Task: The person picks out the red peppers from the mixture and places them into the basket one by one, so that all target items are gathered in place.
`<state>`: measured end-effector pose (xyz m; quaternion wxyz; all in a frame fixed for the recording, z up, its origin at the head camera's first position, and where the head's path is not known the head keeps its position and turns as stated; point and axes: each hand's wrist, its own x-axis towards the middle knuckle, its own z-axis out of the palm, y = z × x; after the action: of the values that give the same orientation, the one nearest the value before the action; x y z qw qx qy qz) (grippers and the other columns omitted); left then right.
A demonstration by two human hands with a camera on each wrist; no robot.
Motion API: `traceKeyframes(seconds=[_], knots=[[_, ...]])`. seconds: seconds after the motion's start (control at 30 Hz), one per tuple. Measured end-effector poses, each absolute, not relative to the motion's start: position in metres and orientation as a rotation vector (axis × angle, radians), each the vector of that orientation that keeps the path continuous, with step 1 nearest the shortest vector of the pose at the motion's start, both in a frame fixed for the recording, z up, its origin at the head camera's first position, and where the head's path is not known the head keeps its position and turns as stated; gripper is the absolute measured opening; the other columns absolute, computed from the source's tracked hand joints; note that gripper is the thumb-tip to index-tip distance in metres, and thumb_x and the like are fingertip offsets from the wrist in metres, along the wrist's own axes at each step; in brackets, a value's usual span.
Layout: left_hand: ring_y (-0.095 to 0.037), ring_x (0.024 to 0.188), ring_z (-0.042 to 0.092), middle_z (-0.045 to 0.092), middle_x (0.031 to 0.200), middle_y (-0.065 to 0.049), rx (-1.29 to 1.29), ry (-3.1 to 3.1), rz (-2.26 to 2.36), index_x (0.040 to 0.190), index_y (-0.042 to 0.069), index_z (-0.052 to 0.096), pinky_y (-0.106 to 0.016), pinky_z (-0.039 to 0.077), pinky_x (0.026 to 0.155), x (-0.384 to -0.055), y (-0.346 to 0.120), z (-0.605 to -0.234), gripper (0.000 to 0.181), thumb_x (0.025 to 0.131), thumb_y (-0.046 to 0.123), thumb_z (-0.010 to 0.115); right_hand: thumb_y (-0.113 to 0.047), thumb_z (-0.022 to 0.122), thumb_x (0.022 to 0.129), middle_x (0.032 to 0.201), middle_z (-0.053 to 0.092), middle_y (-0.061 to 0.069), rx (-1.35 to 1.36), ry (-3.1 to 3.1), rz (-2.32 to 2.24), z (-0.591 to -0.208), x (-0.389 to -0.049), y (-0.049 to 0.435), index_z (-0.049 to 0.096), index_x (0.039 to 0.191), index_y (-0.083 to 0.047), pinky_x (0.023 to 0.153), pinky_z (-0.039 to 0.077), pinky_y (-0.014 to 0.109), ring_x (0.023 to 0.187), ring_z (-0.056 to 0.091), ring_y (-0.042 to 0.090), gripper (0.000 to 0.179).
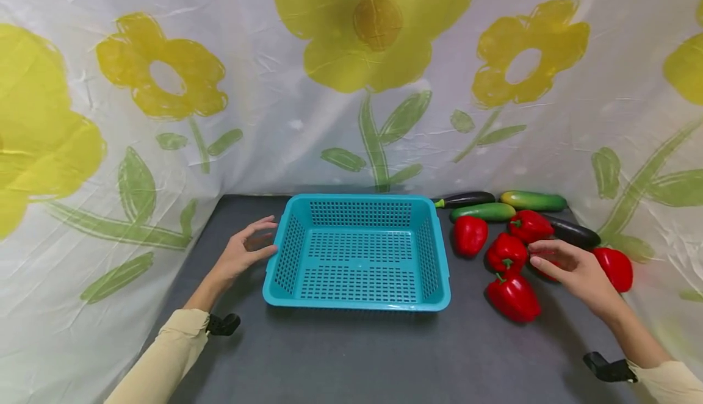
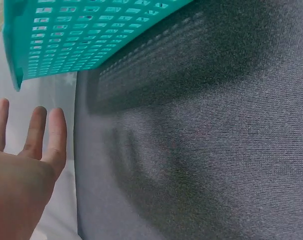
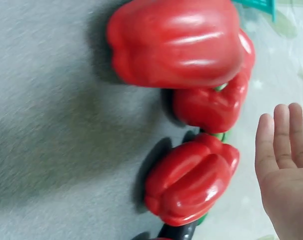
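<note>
My left hand (image 1: pixel 247 248) is beside the left rim of a turquoise perforated plastic basket (image 1: pixel 357 303), thumb and fingertips right at the edge. In the left wrist view its fingers reach up loosely below the basket wall (image 2: pixel 66 37). Nothing shows in the basket. On the right, my right hand (image 1: pixel 573 270) hovers over a group of red bell peppers (image 1: pixel 513 297), fingers relaxed and nothing held. It partly covers one pepper. Seen from the right wrist, the palm (image 3: pixel 289 195) is raised apart from the bell peppers (image 3: pixel 176 45).
Behind the peppers lie a green cucumber (image 1: pixel 483 212), a yellow-green cucumber (image 1: pixel 533 201), and two dark eggplants, one at the back (image 1: pixel 467 199), one at right (image 1: pixel 571 231). A dark grey cloth (image 1: pixel 351 355) covers the table. White curtains (image 1: pixel 263 147) with yellow flowers enclose it.
</note>
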<state>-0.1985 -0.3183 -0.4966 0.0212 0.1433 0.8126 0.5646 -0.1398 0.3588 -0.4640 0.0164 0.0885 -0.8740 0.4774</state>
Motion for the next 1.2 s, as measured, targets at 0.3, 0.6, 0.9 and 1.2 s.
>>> traceKeyframes(seconds=[0.3, 0.6, 0.9, 1.2], knots=[[-0.046, 0.143, 0.03, 0.025, 0.163, -0.018, 0.661, 2.541, 1.696, 0.14, -0.001, 0.056, -0.069, 0.033, 0.101, -0.209, -0.308, -0.502, 0.054, 0.089, -0.003, 0.075, -0.015, 0.071, 0.097, 0.121, 0.067, 0.002, 0.265, -2.724, 1.558, -0.468, -0.127, 0.365, 0.061, 0.133, -0.006, 0.079, 0.055, 0.027, 0.103, 0.068, 0.012, 0.038], [-0.044, 0.147, 0.022, 0.022, 0.164, -0.016, 0.663, 2.602, 1.599, 0.139, 0.002, 0.058, -0.071, 0.034, 0.099, -0.217, -0.305, -0.504, 0.054, 0.088, 0.002, 0.078, 0.0, 0.071, 0.094, 0.127, 0.064, -0.001, 0.439, -2.698, 1.656, -0.474, -0.127, 0.373, 0.053, 0.139, 0.001, 0.083, 0.053, 0.023, 0.111, 0.064, 0.009, 0.048], [-0.049, 0.141, 0.031, 0.018, 0.165, -0.019, 0.697, 2.633, 1.552, 0.137, 0.0, 0.06, -0.071, 0.038, 0.095, -0.229, -0.298, -0.506, 0.054, 0.087, 0.001, 0.078, 0.003, 0.077, 0.088, 0.135, 0.057, 0.014, 0.549, -2.738, 1.615, -0.484, -0.128, 0.374, 0.05, 0.142, 0.005, 0.089, 0.05, 0.022, 0.114, 0.06, 0.005, 0.061], [-0.049, 0.141, 0.032, 0.021, 0.164, -0.02, 0.689, 2.669, 1.561, 0.135, -0.001, 0.061, -0.067, 0.035, 0.102, -0.23, -0.295, -0.507, 0.052, 0.086, 0.0, 0.078, -0.001, 0.078, 0.088, 0.138, 0.054, 0.017, 0.571, -2.773, 1.622, -0.495, -0.131, 0.373, 0.052, 0.143, 0.0, 0.09, 0.05, 0.024, 0.119, 0.059, 0.015, 0.061]])
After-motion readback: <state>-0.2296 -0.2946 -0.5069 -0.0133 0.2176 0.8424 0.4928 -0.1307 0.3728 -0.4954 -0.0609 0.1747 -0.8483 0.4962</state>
